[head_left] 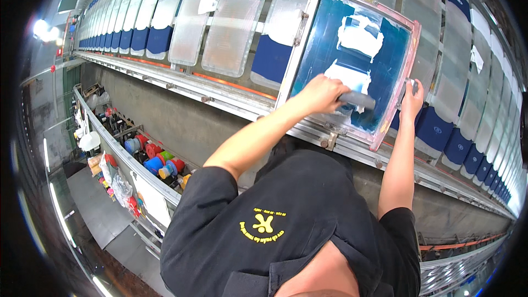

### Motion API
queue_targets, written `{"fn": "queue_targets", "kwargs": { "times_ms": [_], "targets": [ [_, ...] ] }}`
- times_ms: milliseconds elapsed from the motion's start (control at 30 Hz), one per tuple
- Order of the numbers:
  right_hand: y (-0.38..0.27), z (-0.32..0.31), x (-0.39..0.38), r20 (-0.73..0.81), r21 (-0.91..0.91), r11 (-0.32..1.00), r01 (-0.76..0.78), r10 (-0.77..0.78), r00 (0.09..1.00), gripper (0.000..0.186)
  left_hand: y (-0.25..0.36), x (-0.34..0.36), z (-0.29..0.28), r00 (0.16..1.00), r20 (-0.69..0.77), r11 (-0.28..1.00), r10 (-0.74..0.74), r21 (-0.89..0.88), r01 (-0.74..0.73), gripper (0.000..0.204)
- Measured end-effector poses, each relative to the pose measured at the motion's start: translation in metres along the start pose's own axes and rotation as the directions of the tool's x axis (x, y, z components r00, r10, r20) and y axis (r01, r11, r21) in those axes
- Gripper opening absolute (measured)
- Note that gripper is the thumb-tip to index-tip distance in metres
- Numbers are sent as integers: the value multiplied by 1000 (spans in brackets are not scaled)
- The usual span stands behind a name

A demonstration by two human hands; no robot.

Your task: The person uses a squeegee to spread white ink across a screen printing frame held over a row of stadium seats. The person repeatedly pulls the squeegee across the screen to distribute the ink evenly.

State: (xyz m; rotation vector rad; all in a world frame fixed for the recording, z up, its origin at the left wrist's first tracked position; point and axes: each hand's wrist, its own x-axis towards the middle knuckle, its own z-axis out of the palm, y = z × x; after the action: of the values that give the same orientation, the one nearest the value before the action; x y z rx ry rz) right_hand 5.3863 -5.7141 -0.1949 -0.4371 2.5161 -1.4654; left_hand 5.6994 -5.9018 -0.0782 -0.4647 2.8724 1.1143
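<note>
A printing screen [385, 38] with blue-green mesh and a pinkish, worn frame lies over the row of flat panels ahead of me. White ink [360, 36] covers two open patches of its mesh. My left hand [324, 94] is closed around a dark grey squeegee [356, 99] over the nearer ink patch; the squeegee's lower edge is blurred and partly hidden. At the frame's right edge, my right hand [411, 102] has its fingers curled at a small metal fitting [410, 85]. Its grip is partly hidden.
Flat panels with navy fabric pieces [159, 40] line the long table both ways. A metal rail [220, 99] with stops runs along its near edge. White scraps [209, 1] lie on some panels. Behind at left, a rack [137, 170] stands beside colourful spools [154, 151].
</note>
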Motion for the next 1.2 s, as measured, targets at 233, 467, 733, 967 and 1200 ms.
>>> {"fn": "queue_targets", "kwargs": {
  "times_ms": [233,467,733,967,1200],
  "targets": [
    [-11,5,-5,19,-144,990,5,-2,1000,46,-33,70,-30,997,49,998,-65,2,64,31],
    [-9,-5,0,13,-207,978,-33,36,999,59,-43,97,-21,985,107,986,-132,117,120,33],
    [-144,40,-42,635,-91,756,649,-458,622,35,-39,100,-24,980,64,981,-189,59,186,30],
    [-118,25,-134,614,-106,772,626,-444,652,33,-13,18,5,987,63,989,-151,12,150,24],
    [-131,48,-53,612,-116,772,625,-440,657,36,-27,97,-41,967,156,979,-201,3,203,30]
  ]
}}
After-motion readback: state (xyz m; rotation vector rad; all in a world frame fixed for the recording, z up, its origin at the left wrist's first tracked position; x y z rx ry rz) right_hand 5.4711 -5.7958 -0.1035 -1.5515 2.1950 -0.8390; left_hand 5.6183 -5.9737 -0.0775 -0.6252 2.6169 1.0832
